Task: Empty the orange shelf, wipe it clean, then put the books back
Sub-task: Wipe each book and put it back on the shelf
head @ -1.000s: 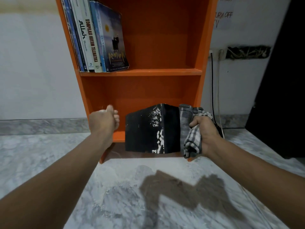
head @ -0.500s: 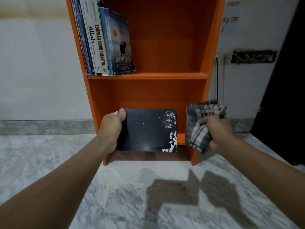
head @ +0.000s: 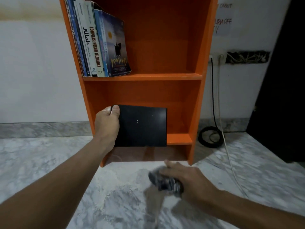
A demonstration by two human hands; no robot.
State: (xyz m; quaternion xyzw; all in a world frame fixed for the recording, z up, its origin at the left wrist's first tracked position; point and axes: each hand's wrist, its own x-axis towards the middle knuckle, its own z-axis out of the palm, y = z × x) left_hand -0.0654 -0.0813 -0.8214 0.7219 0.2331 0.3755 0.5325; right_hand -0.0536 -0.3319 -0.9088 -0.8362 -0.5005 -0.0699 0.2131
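At the lower compartment of the orange shelf (head: 148,77), the left hand (head: 107,128) grips a black book (head: 143,126) by its left edge, thumb on the front cover near the top corner. The book stands upright at the left of the opening, covering part of the bottom board's front edge. Lower down, over the marble floor (head: 49,162), the right hand (head: 189,180) is blurred, its fingers curled over a bunched dark cloth (head: 165,182). On the board above, a row of books (head: 99,43) leans against the left wall of the shelf. Right of the shelf, a black cable (head: 209,137) lies coiled on the floor beside a white cable (head: 231,162).
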